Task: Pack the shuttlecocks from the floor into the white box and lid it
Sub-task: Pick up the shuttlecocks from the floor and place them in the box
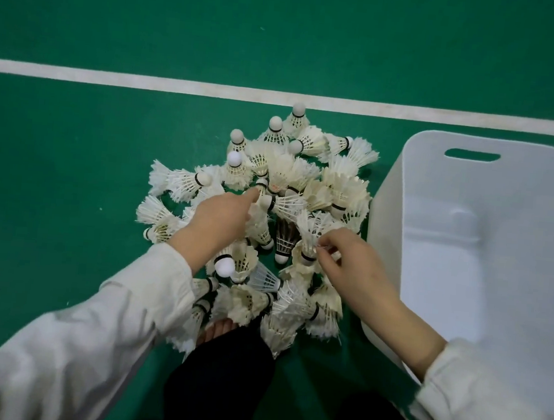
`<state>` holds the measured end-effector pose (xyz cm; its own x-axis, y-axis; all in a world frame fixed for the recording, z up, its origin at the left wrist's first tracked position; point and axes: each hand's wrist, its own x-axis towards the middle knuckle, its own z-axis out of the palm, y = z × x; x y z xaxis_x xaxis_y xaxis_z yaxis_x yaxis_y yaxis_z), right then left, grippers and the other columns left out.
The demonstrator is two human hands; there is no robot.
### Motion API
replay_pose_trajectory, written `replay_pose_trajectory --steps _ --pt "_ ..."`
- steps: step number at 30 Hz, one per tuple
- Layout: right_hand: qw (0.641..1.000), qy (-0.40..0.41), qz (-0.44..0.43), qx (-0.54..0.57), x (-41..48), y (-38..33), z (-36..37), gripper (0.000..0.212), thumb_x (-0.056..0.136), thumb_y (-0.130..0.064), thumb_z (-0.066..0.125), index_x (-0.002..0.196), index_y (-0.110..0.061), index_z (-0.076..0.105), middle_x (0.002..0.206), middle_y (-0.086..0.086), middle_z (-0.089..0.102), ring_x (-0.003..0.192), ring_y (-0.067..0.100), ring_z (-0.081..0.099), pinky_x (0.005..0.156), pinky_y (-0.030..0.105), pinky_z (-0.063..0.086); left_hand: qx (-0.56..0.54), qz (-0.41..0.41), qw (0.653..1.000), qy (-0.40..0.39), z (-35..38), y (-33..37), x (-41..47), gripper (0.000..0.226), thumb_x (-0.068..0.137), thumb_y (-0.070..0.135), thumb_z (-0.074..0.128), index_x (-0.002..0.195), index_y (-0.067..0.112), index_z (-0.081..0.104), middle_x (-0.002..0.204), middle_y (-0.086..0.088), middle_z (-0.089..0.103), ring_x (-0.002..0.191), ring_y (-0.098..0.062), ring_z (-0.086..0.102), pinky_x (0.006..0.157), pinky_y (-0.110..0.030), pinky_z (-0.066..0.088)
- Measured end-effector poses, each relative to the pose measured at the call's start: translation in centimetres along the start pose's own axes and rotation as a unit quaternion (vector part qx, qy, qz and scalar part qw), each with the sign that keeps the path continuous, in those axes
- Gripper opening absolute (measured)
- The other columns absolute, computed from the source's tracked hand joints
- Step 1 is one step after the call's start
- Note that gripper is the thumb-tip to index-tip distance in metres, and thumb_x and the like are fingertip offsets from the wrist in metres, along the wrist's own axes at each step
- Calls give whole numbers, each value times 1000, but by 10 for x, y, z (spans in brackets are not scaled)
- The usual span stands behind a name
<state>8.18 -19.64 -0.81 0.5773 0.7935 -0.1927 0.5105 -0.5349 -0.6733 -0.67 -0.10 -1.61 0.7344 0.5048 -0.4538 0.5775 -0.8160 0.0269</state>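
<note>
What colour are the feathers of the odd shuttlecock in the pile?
Dark brown to black, on the odd shuttlecock; the head view shows it.

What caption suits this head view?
Left hand reaches, right hand pinches a shuttlecock in the floor pile beside an empty white box.

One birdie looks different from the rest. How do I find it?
Left of the white box lies the shuttlecock pile. Between left hand and right hand sits the dark shuttlecock. Its feathers are blackish; its neighbours' are pale.
</note>
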Motion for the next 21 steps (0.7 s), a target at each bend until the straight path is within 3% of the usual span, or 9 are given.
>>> replay_pose_trajectory --steps 2,6,8,11,13,15,17,21 --pt "1000 8 -7 18 -1 -2 -3 13 92 -17 51 96 -13 62 90 -5 55 84 10 51 73 20 40 -3 -10 1000 15 -6 5 -5 15 95 19 46 110 15 44 78 -3 57 64 -22 51 52 -30 34" --pt "995 54 -26 74 -4 -13 -23 9 92 -18 52 92 -14 61 91 -4 55 82 7 52 70 12 40 -131 11 989 69 -33 19 -26 21 93 40 48 96 21 53 84 8 62 64 -14 56 53 -26 42" --pt "987 118 -34 106 -4 -19 -48 6 90 -15 54 88 -13 60 89 -4 55 81 4 52 70 11 42 -211 56 967 130 -52 34 -40 21 91 44 50 94 24 56 84 11 63 61 -6 54 57 -27 48" --pt "960 256 -33 110 -6 -14 -101 6 90 -12 54 85 -15 57 84 -7 51 79 1 52 70 8 42 -257 122 938 198 -72 64 -57 18 90 43 52 93 26 58 87 15 62 56 5 44 59 -25 43" --pt "946 313 21 78 -6 5 -133 6 90 -15 53 85 -17 55 86 -5 51 77 4 51 69 11 41 -272 148 927 209 -76 80 -62 17 89 42 53 93 27 60 87 16 62 57 5 45 61 -28 44" --pt "953 277 122 6 -2 36 -147 7 91 -18 51 88 -15 57 91 0 53 81 15 52 69 25 37 -283 164 924 199 -72 92 -64 19 88 42 53 94 25 62 87 15 63 68 0 53 66 -32 49" --pt "961 168 213 -57 5 68 -142 15 91 -18 49 93 -8 60 89 6 57 85 27 55 66 26 33 -290 170 923 186 -64 101 -62 20 87 42 52 94 25 63 87 14 63 76 -4 56 67 -33 49" --pt "969 66 223 -85 24 108 -109 19 89 -12 48 96 -3 63 100 17 65 94 34 58 73 32 42 -300 184 921 169 -52 115 -58 14 88 39 55 92 27 62 85 16 61 65 10 51 56 -12 39"
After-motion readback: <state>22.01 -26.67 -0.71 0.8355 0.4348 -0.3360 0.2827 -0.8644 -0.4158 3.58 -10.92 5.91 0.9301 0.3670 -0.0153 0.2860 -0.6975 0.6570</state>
